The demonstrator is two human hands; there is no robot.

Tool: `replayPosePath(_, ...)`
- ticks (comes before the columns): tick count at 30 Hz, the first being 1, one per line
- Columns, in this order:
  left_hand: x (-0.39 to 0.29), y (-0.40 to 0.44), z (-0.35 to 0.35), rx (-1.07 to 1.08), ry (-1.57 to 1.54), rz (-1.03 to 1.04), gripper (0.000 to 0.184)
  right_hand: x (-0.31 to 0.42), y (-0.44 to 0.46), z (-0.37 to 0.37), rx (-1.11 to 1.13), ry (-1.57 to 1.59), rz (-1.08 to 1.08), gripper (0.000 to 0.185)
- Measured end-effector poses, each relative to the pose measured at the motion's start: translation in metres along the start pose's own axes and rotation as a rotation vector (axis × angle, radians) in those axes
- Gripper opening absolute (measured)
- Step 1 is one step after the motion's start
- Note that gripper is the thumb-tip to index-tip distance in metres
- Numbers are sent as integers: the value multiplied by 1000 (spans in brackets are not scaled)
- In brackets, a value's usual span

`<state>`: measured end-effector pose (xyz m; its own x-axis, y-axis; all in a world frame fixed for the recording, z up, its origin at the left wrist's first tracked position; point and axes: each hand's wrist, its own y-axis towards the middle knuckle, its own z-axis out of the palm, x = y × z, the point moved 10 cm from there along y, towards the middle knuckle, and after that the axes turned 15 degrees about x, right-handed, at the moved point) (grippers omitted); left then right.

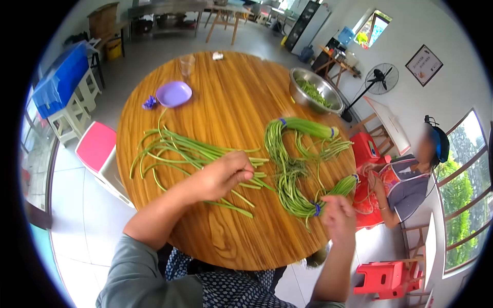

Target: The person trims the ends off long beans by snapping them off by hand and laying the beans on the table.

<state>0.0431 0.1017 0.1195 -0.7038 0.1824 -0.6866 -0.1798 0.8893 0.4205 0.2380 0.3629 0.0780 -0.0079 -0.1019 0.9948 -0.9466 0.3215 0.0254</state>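
Loose long green stems [190,149] lie spread on the left half of the round wooden table. Over their right ends is my left hand [226,174], its fingers curled and pressed together; what they hold, if anything, is too small to name. My right hand [339,213] is closed near the table's right front edge, beside a bundled bunch of green stems [298,197] with a blue tie [317,209]. Whatever its fingers pinch cannot be made out. Behind that bunch lies another thick green bundle [308,127] with blue ties at both ends.
On the table [226,102] stand a purple dish [174,94], a clear cup [187,65] and a metal bowl [313,92] with cut greens. A co-worker [405,179] sits at the right edge. A pink-topped stool [96,145] is at the left.
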Motion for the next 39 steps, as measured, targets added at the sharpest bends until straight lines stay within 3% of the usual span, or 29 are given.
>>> replayPosePath(1,-12,3,-5,-34,-8,43,7,24,19,55,127,120,13,28)
replayPosePath(2,-25,4,-13,-84,70,151,8,23,35,83,223,156,-1,32)
replayPosePath(5,-53,0,-31,-192,289,223,10,33,66,155,421,429,-25,34)
replayPosePath(7,-45,-6,-31,-222,330,233,10,31,76,179,454,469,-56,42)
replayPosePath(9,-31,-8,-27,-225,343,185,12,22,88,187,439,444,-42,32)
replayPosePath(11,-22,-9,-22,-198,355,125,12,34,95,178,237,-111,-185,19)
replayPosePath(15,13,-6,-8,-147,175,28,8,53,89,172,102,-501,-330,18)
replayPosePath(18,28,-4,3,-40,-19,-16,9,54,87,175,122,-523,-389,17)
replayPosePath(23,40,-4,24,94,-317,-94,8,35,92,168,160,-390,-284,19)
replayPosePath(26,43,-3,28,95,-338,-87,8,38,92,167,185,-382,-301,20)
replayPosePath(32,45,-1,35,97,-472,-97,7,12,95,155,213,-145,-180,17)
replayPosePath(35,37,1,29,9,-452,1,7,-44,102,186,305,693,83,12)
replayPosePath(37,39,1,28,-3,-454,26,7,-51,99,206,374,874,143,11)
replayPosePath(39,47,-2,23,-40,-567,0,6,-40,98,199,390,799,81,10)
